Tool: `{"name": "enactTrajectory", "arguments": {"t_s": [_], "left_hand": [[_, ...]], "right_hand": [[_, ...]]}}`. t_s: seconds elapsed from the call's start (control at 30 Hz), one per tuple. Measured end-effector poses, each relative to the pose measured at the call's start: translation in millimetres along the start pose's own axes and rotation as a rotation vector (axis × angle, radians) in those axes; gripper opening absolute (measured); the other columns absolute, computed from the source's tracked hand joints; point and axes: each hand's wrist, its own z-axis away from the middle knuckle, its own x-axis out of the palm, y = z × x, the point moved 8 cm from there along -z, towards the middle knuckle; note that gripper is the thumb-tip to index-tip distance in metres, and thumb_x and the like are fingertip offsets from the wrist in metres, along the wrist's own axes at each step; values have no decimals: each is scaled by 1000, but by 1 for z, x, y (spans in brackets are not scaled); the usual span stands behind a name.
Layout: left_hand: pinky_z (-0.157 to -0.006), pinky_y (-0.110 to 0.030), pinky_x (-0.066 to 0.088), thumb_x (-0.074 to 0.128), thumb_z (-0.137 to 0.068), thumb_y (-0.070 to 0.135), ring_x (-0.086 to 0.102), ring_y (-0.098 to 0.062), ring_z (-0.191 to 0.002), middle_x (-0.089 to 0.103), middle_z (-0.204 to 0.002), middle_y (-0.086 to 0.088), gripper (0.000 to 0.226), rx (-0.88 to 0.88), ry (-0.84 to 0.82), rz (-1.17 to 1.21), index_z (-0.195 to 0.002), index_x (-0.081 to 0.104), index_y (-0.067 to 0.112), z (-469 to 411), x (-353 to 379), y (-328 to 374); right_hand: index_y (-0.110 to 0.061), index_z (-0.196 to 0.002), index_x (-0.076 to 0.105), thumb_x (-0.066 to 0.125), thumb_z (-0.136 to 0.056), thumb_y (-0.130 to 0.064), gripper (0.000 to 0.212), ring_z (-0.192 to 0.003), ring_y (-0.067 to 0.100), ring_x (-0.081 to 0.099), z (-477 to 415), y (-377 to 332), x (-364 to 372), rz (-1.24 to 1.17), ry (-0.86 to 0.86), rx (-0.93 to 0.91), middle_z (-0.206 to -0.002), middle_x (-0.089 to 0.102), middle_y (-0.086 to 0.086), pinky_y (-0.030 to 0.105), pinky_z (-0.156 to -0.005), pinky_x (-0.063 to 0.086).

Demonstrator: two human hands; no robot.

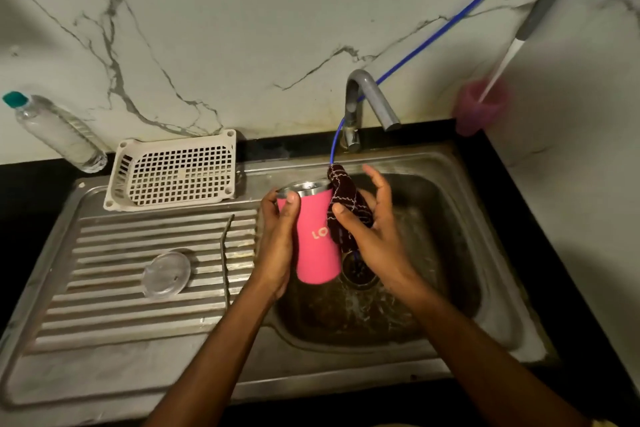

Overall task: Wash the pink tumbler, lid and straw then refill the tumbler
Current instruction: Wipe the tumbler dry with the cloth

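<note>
I hold the pink tumbler [317, 246] over the sink basin, tilted, its steel rim open toward the wall. My left hand [278, 239] grips its left side with the thumb near the rim. My right hand [369, 229] presses a dark checked cloth [348, 210] against the tumbler's right side, thumb on the cloth, the fingers spread above it. The clear lid [166, 274] lies flat on the ribbed drainboard. A thin dark straw [225, 253] lies along the drainboard's right edge.
The steel sink [446, 218] holds water near the drain [358, 270]. The tap [372, 100] stands behind it with a blue tube [450, 19]. A white plastic basket [173, 172] and a clear bottle [59, 132] sit at the back left. A pink cup [479, 107] stands at the right wall.
</note>
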Motion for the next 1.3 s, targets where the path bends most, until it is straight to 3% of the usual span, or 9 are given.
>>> {"name": "enactTrajectory", "arguments": {"t_s": [0.1, 0.23, 0.37, 0.57, 0.7, 0.8, 0.93, 1.17, 1.3], "left_hand": [[-91, -46, 56, 62, -85, 62, 67, -20, -102, 63, -119, -10, 55, 23, -32, 86, -124, 47, 24, -5, 16, -2], [-94, -56, 49, 64, -80, 75, 60, -36, -102, 60, -123, -30, 88, -2, -52, 121, -135, 50, 7, -9, 32, -2], [-86, -46, 55, 54, -96, 58, 66, -33, -97, 65, -114, -24, 65, 64, 13, 122, -131, 52, 4, -11, 33, 1], [-64, -14, 53, 36, -106, 40, 69, 6, -79, 63, -108, 4, 42, 127, 42, -89, -143, 43, 20, -6, 33, 0], [-64, -23, 56, 35, -106, 44, 71, -7, -79, 68, -98, 0, 29, 93, 46, -24, -123, 50, 25, -12, 27, 4], [-72, -33, 58, 38, -101, 53, 69, -15, -87, 68, -101, -2, 32, 93, 15, -27, -118, 51, 29, -12, 25, 4], [-84, -38, 59, 42, -93, 59, 68, -18, -99, 68, -112, -2, 50, 78, -17, -29, -130, 47, 27, -12, 22, 2], [-82, -54, 58, 44, -82, 83, 67, -31, -96, 63, -115, -13, 42, 123, 100, -146, -108, 52, 51, -21, -2, 1], [-66, -36, 59, 41, -93, 68, 66, -20, -84, 60, -110, -14, 49, 76, 49, 4, -125, 45, 31, -18, 8, -4]], "right_hand": [[-29, -142, 47, 66, -95, -8, 55, -124, 8, 60, -5, -13, -6, 58, -15, -79, -135, 62, -7, 30, -105, 49], [-16, -145, 52, 66, -95, -12, 52, -133, 8, 51, 7, -40, -15, 449, 36, -384, -144, 55, 0, 27, -109, 43], [-25, -144, 51, 60, -91, -18, 55, -131, 24, 50, 39, -33, 0, 854, -57, -571, -152, 47, 0, 30, -110, 40], [-20, -142, 57, 56, -93, -16, 49, -130, 30, 51, 44, -15, -5, 917, -172, -559, -153, 47, 3, 31, -114, 35], [-24, -142, 55, 58, -92, -14, 51, -132, 18, 44, 11, -36, 2, 895, -163, -430, -152, 48, -1, 14, -114, 23], [-27, -142, 56, 60, -94, -10, 50, -130, 13, 49, -14, -54, 5, 841, -132, -346, -145, 54, -4, 30, -113, 38], [-24, -139, 60, 59, -90, -3, 53, -124, 15, 52, -8, -64, 15, 922, -49, -445, -141, 56, 0, 27, -108, 40], [-24, -131, 66, 61, -84, -3, 52, -113, 33, 56, 73, -12, 22, 1032, -263, -613, -146, 54, 10, 45, -95, 52], [-24, -130, 67, 54, -85, -6, 50, -110, 36, 59, 77, -14, 14, 1057, -331, -661, -143, 57, 8, 47, -92, 53]]}}
